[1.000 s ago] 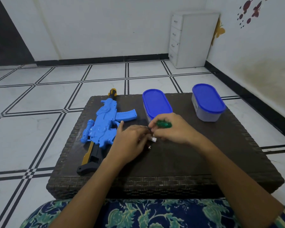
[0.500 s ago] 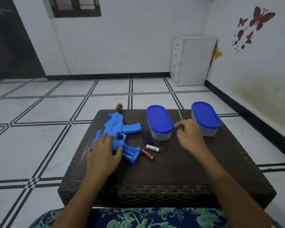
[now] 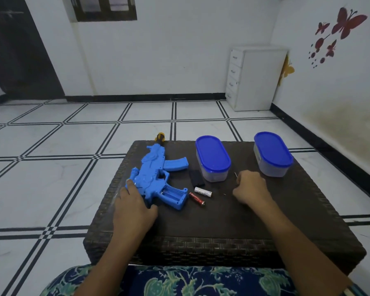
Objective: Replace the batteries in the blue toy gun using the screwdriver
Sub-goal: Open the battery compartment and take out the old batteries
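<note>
Nearest, our left hand [image 3: 135, 207] lies flat and open across the rear of the toy gun [image 3: 156, 178], pinning it to the table [image 3: 233, 227]; our right hand [image 3: 249, 190] is curled around the screwdriver [image 3: 236, 175], only its tip showing. Grip compartment [image 3: 173, 194] stands open and looks empty. Beside it: red battery [image 3: 197, 198], white battery [image 3: 203, 192], black cover [image 3: 196, 179]. Judged step: swap-out. Next: seat fresh cells, polarity checked. Farther back, two lidded tubs [image 3: 213, 159].

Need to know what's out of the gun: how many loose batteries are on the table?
2. A white battery and a red battery lie side by side right of the gun's open compartment. The hands may hide others.
</note>
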Tool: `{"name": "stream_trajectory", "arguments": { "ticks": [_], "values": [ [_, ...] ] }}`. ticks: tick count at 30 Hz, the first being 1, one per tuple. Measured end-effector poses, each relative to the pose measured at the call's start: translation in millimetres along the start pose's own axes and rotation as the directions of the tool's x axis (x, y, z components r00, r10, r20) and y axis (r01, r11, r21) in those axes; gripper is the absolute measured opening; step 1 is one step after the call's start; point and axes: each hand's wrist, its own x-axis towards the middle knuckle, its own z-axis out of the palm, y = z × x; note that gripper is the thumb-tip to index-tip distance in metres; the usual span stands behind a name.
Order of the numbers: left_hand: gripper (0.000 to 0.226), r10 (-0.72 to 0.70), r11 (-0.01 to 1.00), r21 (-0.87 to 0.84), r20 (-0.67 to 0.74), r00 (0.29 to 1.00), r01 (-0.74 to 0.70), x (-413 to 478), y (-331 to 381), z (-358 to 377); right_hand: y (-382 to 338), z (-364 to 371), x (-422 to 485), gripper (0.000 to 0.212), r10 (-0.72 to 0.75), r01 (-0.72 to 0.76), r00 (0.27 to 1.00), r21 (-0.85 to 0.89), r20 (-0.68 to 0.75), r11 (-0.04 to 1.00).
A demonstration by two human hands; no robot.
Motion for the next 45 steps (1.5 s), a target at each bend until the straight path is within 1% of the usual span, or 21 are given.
{"name": "stream_trajectory", "arguments": {
  "ticks": [4,6,9,11,12,14,15,17,19,22,23,25,27,29,30,32,33,36,39,43,45],
  "values": [
    [0.092,-0.046,0.994,0.098,-0.043,0.998,0.050,-1,6,-4,-8,-4,-8,0.022,-0.021,0.023,1.000,-0.082,0.020,0.996],
    [0.083,-0.052,0.992,0.111,-0.039,0.998,0.056,-1,8,-4,-14,-4,-16,0.015,-0.059,0.055,0.998,-0.090,-0.038,0.994],
    [0.072,0.000,0.995,0.095,-0.052,0.999,0.005,-1,9,1,-32,2,-34,0.012,-0.188,0.184,0.961,-0.040,-0.203,0.982],
    [0.069,0.025,0.997,0.071,-0.078,0.997,-0.020,-1,9,3,-48,11,-46,0.011,-0.306,0.315,0.922,0.002,-0.236,0.949],
    [0.070,0.033,0.998,0.060,-0.095,0.995,-0.027,-1,9,3,-56,16,-51,0.011,-0.385,0.398,0.897,0.017,-0.216,0.917],
    [0.072,0.051,0.998,0.030,-0.124,0.991,-0.047,0,5,4,-67,29,-57,0.024,-0.545,0.553,0.830,0.056,-0.119,0.831],
    [0.072,0.051,0.999,0.013,-0.136,0.989,-0.050,1,3,4,-70,36,-58,0.033,-0.600,0.603,0.798,0.067,-0.060,0.795],
    [0.072,0.041,0.999,-0.016,-0.165,0.985,-0.044,1,-1,4,-74,49,-54,0.047,-0.656,0.655,0.754,0.061,0.013,0.753],
    [0.070,0.039,0.998,-0.034,-0.199,0.979,-0.047,1,-3,-2,-76,60,-47,0.057,-0.660,0.656,0.751,0.092,0.021,0.749],
    [0.066,0.103,0.995,0.014,-0.296,0.950,-0.103,4,-3,-19,-83,68,-41,0.070,-0.634,0.623,0.772,0.259,-0.046,0.738],
    [0.065,0.140,0.990,0.047,-0.331,0.933,-0.132,7,-4,-25,-86,70,-40,0.068,-0.644,0.632,0.762,0.296,-0.071,0.716],
    [0.062,0.226,0.974,0.099,-0.415,0.881,-0.204,10,-5,-36,-94,75,-41,0.058,-0.667,0.661,0.736,0.341,-0.121,0.668],
    [0.056,0.283,0.959,0.126,-0.516,0.808,-0.254,11,-9,-40,-101,79,-42,0.049,-0.646,0.643,0.744,0.444,-0.170,0.624],
    [0.057,0.330,0.943,0.148,-0.544,0.772,-0.299,10,-13,-41,-106,81,-41,0.040,-0.601,0.594,0.776,0.541,-0.191,0.595],
    [0.057,0.356,0.933,0.154,-0.541,0.762,-0.326,10,-14,-40,-106,83,-40,0.037,-0.587,0.579,0.787,0.556,-0.190,0.596],
    [0.055,0.392,0.917,0.170,-0.534,0.749,-0.360,9,-16,-37,-105,88,-37,0.032,-0.590,0.581,0.786,0.546,-0.185,0.603],
    [0.054,0.396,0.916,0.173,-0.535,0.746,-0.362,9,-17,-35,-105,91,-36,0.031,-0.594,0.587,0.783,0.534,-0.184,0.609],
    [0.059,0.344,0.936,0.117,-0.514,0.786,-0.333,9,-18,-35,-105,96,-33,0.037,-0.592,0.603,0.781,0.487,-0.199,0.632],
    [0.063,0.313,0.946,0.087,-0.493,0.812,-0.312,8,-19,-34,-105,99,-31,0.043,-0.565,0.608,0.787,0.472,-0.249,0.638],
    [0.065,0.289,0.953,0.060,-0.479,0.829,-0.297,9,-20,-31,-109,100,-27,0.034,-0.503,0.568,0.821,0.474,-0.270,0.673],
    [0.067,0.265,0.960,0.045,-0.479,0.837,-0.277,11,-22,-30,-110,97,-26,0.033,-0.523,0.587,0.809,0.403,-0.267,0.702]
  ]
}}
